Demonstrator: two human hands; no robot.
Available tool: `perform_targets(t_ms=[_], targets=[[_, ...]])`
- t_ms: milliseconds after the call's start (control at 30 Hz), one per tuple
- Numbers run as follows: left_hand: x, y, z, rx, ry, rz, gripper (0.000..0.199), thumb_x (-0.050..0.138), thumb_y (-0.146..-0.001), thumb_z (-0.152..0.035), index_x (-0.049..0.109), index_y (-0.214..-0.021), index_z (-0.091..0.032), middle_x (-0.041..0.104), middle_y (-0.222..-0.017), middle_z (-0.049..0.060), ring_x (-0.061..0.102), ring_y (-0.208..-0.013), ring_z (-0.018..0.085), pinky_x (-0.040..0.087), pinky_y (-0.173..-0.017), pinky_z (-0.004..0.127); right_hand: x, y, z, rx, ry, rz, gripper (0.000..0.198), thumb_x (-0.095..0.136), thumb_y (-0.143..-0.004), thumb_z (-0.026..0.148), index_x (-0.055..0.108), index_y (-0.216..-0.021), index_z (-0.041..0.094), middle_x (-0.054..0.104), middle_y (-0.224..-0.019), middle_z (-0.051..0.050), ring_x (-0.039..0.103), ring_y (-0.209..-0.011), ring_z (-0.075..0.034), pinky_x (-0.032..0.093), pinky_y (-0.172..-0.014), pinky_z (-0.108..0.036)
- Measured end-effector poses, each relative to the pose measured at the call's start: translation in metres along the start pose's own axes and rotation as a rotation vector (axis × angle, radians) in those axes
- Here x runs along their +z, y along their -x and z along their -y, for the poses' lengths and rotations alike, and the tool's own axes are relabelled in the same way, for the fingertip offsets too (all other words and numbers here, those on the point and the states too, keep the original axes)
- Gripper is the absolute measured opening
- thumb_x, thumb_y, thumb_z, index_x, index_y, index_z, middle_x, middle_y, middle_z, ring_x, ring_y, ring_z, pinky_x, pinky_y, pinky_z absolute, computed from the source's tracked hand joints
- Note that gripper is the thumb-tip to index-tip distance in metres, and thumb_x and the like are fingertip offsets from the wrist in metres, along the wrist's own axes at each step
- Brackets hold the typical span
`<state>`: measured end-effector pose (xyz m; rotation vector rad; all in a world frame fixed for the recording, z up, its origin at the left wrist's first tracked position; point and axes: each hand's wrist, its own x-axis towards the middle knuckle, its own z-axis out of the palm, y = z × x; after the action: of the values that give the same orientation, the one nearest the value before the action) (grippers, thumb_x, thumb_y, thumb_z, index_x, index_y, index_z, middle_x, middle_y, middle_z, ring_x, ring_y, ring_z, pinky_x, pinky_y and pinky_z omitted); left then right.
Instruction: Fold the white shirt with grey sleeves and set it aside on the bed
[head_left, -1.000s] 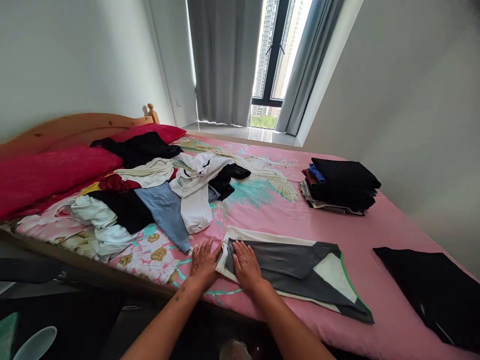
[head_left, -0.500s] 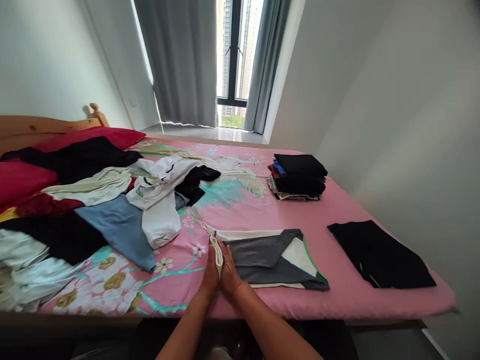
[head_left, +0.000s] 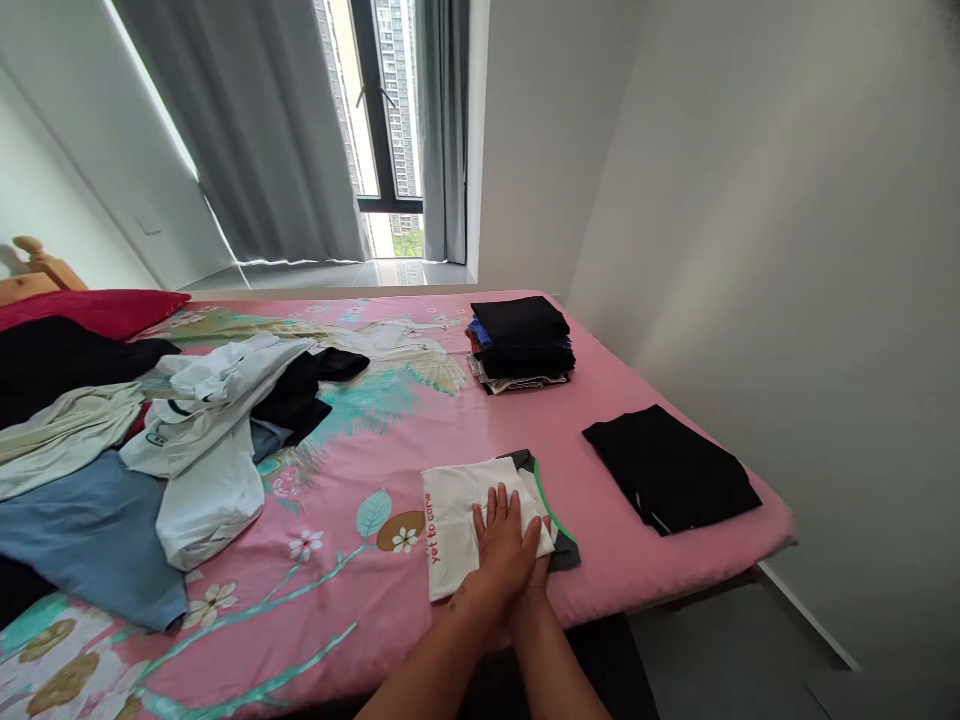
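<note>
A cream T-shirt (head_left: 454, 500) with red lettering lies folded into a small rectangle near the bed's front edge. Its grey panels and green-trimmed neckline stick out at the right. My left hand (head_left: 502, 545) rests flat on the top layer, fingers stretched and slightly spread. Partly covered by it, my right hand (head_left: 535, 580) lies against the shirt's right part, with its visible fingers extended. Neither hand grips the cloth.
A neat stack of folded clothes (head_left: 521, 345) stands farther back on the pink bedsheet (head_left: 405, 435). One folded black garment (head_left: 671, 470) lies to the right. Loose clothes, including a white shirt (head_left: 214, 480) and a blue garment (head_left: 97, 540), are heaped at left.
The shirt's left part has been folded over to the right, bringing the lettering into view. Both hands moved right, from pinching its edge to lying flat on it. My view turned right.
</note>
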<state>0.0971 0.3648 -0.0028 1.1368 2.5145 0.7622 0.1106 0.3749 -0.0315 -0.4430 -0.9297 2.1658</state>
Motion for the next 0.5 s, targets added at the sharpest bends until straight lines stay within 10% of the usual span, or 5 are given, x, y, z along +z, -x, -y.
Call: perform_targets(t_ms=[167, 500], targets=[[-0.012, 0.001, 0.001, 0.043, -0.116, -0.013, 0.057, 0.027, -0.092, -0.041, 0.03, -0.143, -0.016, 0.021, -0.152, 0.007, 0.012, -0.142, 0.022, 0.011, -0.115, 0.051, -0.018, -0.006, 0.006, 0.19, -0.531, 0.03, 0.067, 0.036, -0.076, 0.072, 0.058, -0.12, 0.027, 0.044, -0.138, -0.006, 0.035, -0.131, -0.022, 0.022, -0.11, -0.05], [-0.01, -0.009, 0.009, 0.086, -0.202, 0.056, 0.06, 0.028, -0.091, -0.044, 0.024, -0.145, -0.017, 0.015, -0.153, 0.007, 0.01, -0.142, 0.022, 0.003, -0.114, 0.053, -0.027, -0.013, 0.027, 0.189, -0.405, -0.029, 0.076, 0.029, -0.079, 0.075, 0.061, -0.117, 0.017, 0.06, -0.119, -0.01, 0.046, -0.122, -0.024, 0.027, -0.109, -0.046]])
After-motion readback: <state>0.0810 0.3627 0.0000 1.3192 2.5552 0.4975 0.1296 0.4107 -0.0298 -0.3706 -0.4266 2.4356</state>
